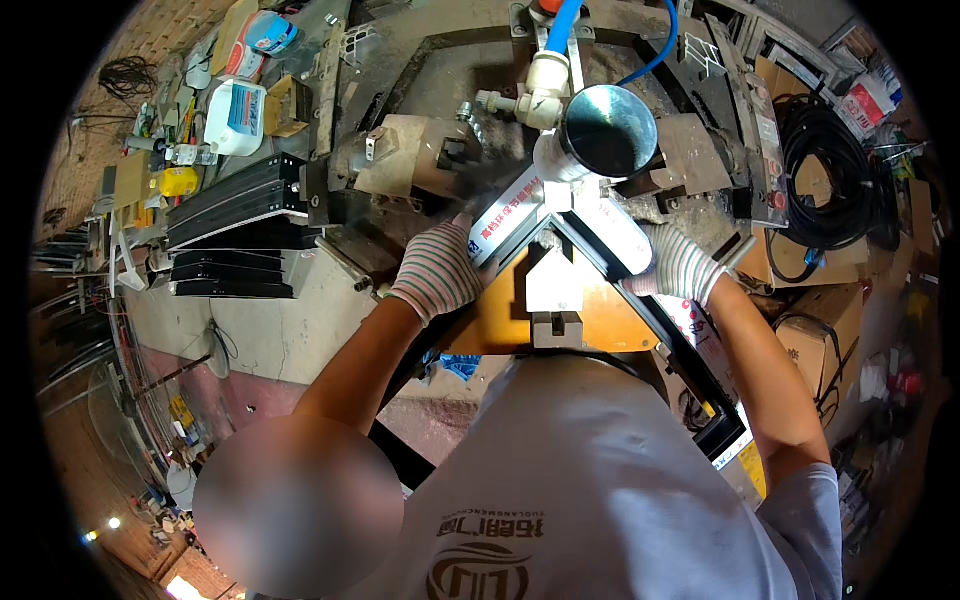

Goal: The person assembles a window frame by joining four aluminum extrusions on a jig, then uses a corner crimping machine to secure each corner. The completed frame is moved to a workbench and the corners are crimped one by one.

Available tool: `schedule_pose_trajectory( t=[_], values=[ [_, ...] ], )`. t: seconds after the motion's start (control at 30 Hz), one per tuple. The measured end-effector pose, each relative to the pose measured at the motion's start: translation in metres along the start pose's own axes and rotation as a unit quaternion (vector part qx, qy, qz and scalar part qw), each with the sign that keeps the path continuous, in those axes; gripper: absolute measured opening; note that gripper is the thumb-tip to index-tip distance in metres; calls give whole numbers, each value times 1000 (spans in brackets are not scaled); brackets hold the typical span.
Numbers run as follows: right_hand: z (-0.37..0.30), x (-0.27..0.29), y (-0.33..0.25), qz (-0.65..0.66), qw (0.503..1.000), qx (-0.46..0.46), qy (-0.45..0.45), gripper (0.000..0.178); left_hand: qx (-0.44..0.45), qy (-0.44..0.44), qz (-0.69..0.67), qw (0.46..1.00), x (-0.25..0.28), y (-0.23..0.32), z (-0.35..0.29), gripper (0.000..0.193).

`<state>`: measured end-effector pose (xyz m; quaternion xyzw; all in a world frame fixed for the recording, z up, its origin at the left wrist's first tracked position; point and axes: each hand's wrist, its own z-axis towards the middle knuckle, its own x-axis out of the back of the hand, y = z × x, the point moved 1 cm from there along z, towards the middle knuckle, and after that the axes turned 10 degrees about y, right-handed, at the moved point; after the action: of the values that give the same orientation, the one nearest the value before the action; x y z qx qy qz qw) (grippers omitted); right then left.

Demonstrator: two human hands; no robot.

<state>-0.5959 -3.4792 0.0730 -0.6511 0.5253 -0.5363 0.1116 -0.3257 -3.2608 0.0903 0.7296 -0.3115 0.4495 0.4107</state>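
Note:
My left hand (438,272), in a striped glove, grips the left arm of an aluminium window frame (508,222) that carries white film with red print. On the opposite arm, my right hand (680,265), gloved the same way, is closed around the outer side, its fingertips partly hidden. The two arms meet in a corner under a round metal cylinder (612,130) of a corner-joining machine. Inside that corner sits a pointed metal block (554,283) on an orange plate (500,315). The frame's dark sides run back past my body, partly covered by my shirt.
Steel jaws (410,155) flank the corner. A blue hose (563,28) rises from a pale valve fitting (545,90). Dark profiles (240,215) are stacked at left near a white jug (235,117). Coiled black cable (825,180) and a cardboard box (820,340) lie at right.

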Motion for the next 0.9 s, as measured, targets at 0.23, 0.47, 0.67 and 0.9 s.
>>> schedule_pose_trajectory(
  t=[0.23, 0.47, 0.67, 0.9],
  values=[
    [1, 2, -6, -53, 998, -15, -23, 72, 3, 9, 2, 1000, 6, 5, -2, 61],
    [1, 2, -10, -53, 998, -7, -17, 66, 2, 13, -23, 1000, 0, 2, -1, 60],
    [0, -6, 4, -21, 999, 24, 28, 65, -7, 61, -73, 995, -2, 1, -6, 55],
    [-3, 0, 2, -117, 992, 14, 34, 59, 59, 85, -47, 994, 13, 24, -19, 53]
  ],
)
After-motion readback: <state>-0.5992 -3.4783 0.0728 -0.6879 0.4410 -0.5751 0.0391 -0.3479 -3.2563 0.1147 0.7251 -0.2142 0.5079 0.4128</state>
